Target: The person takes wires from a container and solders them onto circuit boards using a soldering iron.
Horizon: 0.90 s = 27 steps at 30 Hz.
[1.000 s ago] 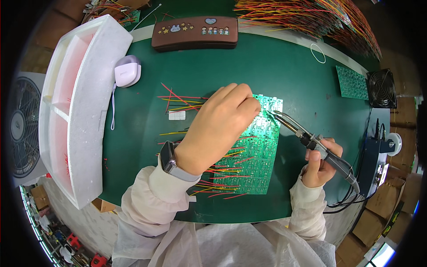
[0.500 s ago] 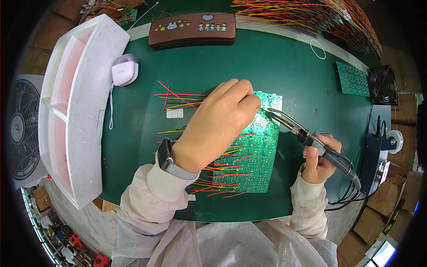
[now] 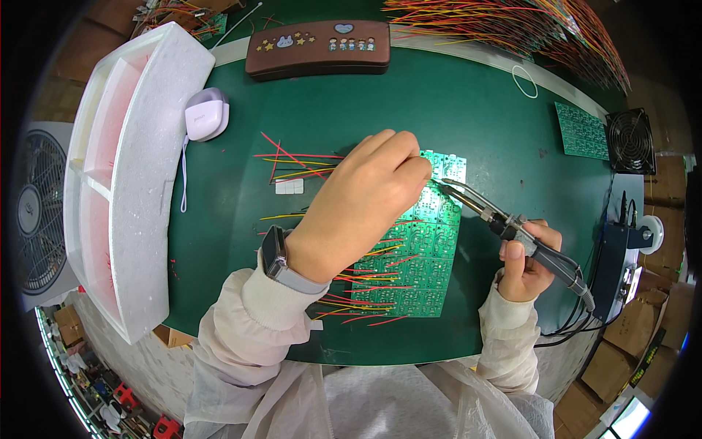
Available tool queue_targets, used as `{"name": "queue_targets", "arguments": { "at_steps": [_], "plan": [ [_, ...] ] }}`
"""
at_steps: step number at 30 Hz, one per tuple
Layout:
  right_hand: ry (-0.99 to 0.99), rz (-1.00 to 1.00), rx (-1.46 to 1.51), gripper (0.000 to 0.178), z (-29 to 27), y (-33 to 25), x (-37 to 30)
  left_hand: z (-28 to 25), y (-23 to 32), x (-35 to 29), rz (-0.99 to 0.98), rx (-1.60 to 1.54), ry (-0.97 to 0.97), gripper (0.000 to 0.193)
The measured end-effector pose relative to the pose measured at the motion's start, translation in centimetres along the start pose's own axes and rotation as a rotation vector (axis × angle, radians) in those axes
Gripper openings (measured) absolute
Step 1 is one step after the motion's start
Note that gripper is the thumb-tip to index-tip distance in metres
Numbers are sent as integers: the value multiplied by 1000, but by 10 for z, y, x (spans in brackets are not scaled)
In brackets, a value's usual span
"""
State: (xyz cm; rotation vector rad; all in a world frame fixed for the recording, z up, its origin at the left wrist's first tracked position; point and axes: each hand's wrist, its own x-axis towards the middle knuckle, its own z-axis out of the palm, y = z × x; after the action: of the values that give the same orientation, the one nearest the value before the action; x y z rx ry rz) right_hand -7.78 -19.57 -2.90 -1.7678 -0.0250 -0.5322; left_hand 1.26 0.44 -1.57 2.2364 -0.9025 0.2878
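A panel of green circuit boards [image 3: 420, 271] lies on the green work mat, with red and yellow wires [image 3: 374, 276] sticking out along its left side. My left hand [image 3: 373, 190] is closed in a pinch over the panel's upper part; whatever its fingertips hold is hidden behind the knuckles. In my right hand [image 3: 528, 260] is a soldering iron [image 3: 537, 252] with a thin metal feed tube beside its tip. That tip points left, at the panel close to my left fingertips. More loose wires [image 3: 292, 159] show left of my left hand, above a small white block of squares [image 3: 289, 186].
A white foam tray [image 3: 146, 146] with compartments stands at left, beside a lilac earbud case [image 3: 207, 117]. Behind lie a brown case [image 3: 318, 55] and a big wire bundle [image 3: 504, 29]. At right are another board panel [image 3: 581, 132], a small black fan [image 3: 630, 141] and a solder station [image 3: 614, 256].
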Motion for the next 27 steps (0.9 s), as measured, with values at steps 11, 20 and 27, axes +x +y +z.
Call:
{"name": "queue_targets", "arguments": {
  "at_steps": [11,20,27],
  "plan": [
    [-49,-48,-41,27,-5,-1,14,2,-3,2,0,-89,46,13],
    [-118,-110,-86,27,-8,-4,27,1,-3,-1,-16,-158,57,13],
    [-171,-179,-94,27,-6,-6,33,2,-4,-1,-17,-148,49,12]
  ]
}}
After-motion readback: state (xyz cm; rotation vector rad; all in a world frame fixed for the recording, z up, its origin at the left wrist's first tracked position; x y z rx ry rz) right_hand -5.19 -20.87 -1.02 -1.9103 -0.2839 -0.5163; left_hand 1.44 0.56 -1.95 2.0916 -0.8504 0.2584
